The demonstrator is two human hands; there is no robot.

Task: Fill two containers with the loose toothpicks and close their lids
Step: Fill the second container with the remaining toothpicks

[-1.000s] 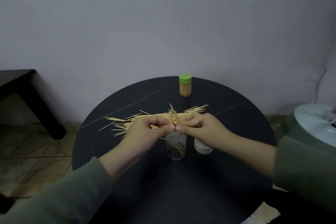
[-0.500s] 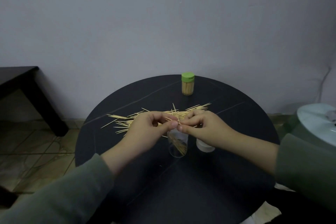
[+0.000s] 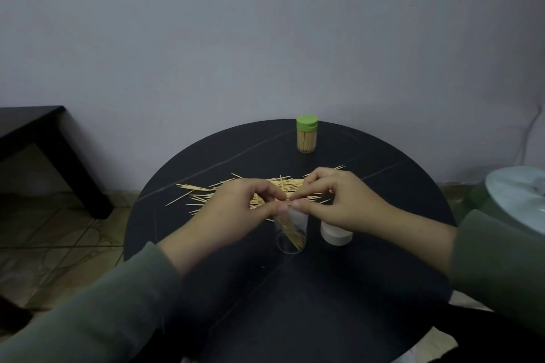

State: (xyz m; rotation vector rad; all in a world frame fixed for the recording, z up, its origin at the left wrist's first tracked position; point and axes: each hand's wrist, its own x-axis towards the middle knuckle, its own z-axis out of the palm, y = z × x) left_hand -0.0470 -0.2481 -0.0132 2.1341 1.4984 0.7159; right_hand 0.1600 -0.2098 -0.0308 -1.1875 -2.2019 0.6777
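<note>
**Head view: both hands pinching toothpicks over the clear container**

Head view, nearest first: two grey-green sleeves (image 3: pixel 97 312) enter from the lower corners over bare black round table (image 3: pixel 295 303); this near stretch of tabletop holds nothing but the forearms. Left hand (image 3: pixel 236 212) and right hand (image 3: pixel 339 203) meet fingertip to fingertip, each with fingers curled in a pinch on a few toothpicks directly above the mouth of the clear container (image 3: pixel 290 233). Container stands upright, lid off, with a slanted bundle of toothpicks inside. White lid (image 3: pixel 336 236) rests on the table just below the right hand, just beside the container, not touching it.

Beyond the hands: loose toothpicks (image 3: pixel 200 190) lie scattered, mostly behind the left hand. Further out, well apart from both hands, green-lidded container (image 3: pixel 307 137) stands closed and full near the far table edge.

Dark side table (image 3: pixel 44 132) beyond the left hand; pale round object (image 3: pixel 519 200) past the right sleeve. No legible writing.
</note>
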